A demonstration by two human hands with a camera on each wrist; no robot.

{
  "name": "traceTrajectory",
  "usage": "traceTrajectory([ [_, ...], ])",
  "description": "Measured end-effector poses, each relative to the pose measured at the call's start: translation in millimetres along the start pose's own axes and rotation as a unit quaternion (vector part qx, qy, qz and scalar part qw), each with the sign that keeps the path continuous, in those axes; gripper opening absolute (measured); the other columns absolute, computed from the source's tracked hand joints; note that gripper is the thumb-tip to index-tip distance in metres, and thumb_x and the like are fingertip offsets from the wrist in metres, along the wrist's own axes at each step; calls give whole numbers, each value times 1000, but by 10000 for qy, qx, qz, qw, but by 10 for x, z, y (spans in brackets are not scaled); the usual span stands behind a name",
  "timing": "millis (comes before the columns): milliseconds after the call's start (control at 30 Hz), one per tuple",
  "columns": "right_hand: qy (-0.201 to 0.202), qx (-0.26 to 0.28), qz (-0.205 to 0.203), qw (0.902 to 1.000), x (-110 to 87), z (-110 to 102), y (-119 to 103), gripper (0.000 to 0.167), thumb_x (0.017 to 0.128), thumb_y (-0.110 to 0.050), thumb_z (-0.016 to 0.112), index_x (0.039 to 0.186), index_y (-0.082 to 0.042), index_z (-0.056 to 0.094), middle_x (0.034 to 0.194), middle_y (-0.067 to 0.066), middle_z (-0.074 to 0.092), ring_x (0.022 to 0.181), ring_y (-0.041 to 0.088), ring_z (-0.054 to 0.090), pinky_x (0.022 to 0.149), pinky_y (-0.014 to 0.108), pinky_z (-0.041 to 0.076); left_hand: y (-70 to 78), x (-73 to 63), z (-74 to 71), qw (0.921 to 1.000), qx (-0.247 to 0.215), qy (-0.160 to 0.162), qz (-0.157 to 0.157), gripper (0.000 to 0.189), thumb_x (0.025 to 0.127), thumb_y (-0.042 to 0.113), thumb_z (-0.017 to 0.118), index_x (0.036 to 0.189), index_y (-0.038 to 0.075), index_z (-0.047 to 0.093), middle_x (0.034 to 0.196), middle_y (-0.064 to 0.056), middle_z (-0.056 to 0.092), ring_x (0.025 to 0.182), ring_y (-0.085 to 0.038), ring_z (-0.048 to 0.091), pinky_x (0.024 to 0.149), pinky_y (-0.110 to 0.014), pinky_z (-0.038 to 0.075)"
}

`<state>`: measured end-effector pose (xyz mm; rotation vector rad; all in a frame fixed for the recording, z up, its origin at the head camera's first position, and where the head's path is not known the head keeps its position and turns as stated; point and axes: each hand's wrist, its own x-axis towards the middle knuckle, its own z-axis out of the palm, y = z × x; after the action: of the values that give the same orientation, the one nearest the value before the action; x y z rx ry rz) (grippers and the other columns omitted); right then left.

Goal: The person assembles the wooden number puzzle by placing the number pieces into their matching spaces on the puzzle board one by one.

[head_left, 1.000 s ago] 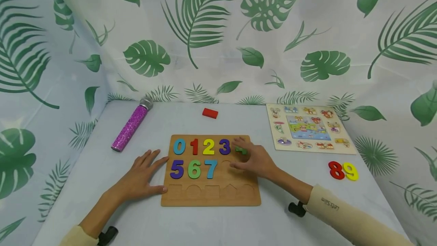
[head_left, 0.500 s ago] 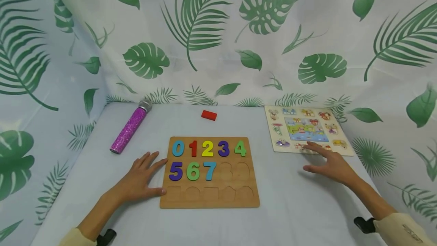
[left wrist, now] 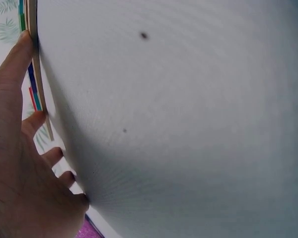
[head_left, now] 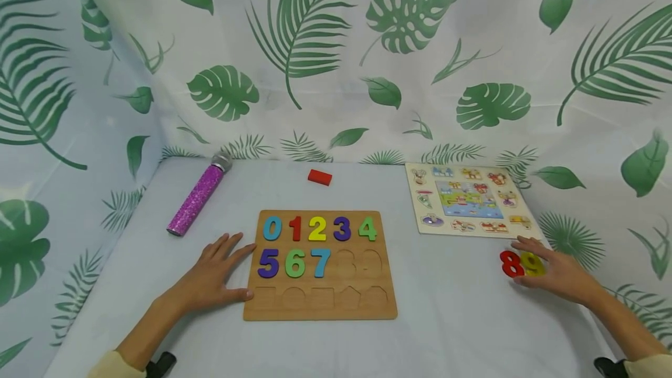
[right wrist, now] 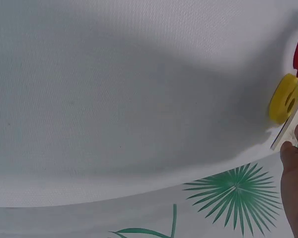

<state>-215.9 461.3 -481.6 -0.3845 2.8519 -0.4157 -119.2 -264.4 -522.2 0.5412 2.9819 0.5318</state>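
Note:
A wooden number board [head_left: 367,308] lies on the white table, with coloured numerals 0 to 7 seated in its upper rows. My left hand [head_left: 207,279] rests at the board's left side, thumb and index fingertip touching that edge, other fingers spread. Over at the right, my right hand [head_left: 567,279] hovers over a yellow 9 [head_left: 531,262], partly covering it, thumb tip near a red 8 [head_left: 509,263]. In the right wrist view the fingers are bent and apart from the yellow 9 [right wrist: 283,101].
A picture puzzle board [head_left: 427,223] lies at the back right, just beyond the right hand. One small red block [head_left: 319,177] sits behind the number board. A glittery purple microphone [head_left: 196,200] lies at the back left. Leaf-printed cloth [head_left: 325,34] walls the table.
My right hand has let go of the green 4, now seated in the board, and has moved right to the red 8 and yellow 9. The left hand stays at the board's edge.

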Motion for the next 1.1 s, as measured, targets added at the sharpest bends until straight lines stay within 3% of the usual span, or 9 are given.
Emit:
traceTrajectory([
  [233,-180,-23,56,9998,9,36,70,77,77,-44,82,140,-10,54,149,35,31,122,67,31,79,82,35,-26,1,24,10000,37,14,32,98,77,79,59,153,22,39,160,-15,25,144,-45,16,111,-66,15],
  [767,-72,100,-7,9999,42,102,165,75,78,-45,81,138,-8,55,148,32,35,133,60,21,83,84,29,-23,8,3,10000,60,-60,8,99,76,80,59,154,22,37,160,-15,23,145,-44,14,112,-66,15],
  [1100,182,263,42,9995,115,99,-74,76,82,-49,77,141,-8,53,148,35,33,128,61,30,86,81,30,20,1,-43,9999,54,-93,-10,99,77,76,63,153,19,39,159,-17,25,144,-45,16,111,-66,16],
])
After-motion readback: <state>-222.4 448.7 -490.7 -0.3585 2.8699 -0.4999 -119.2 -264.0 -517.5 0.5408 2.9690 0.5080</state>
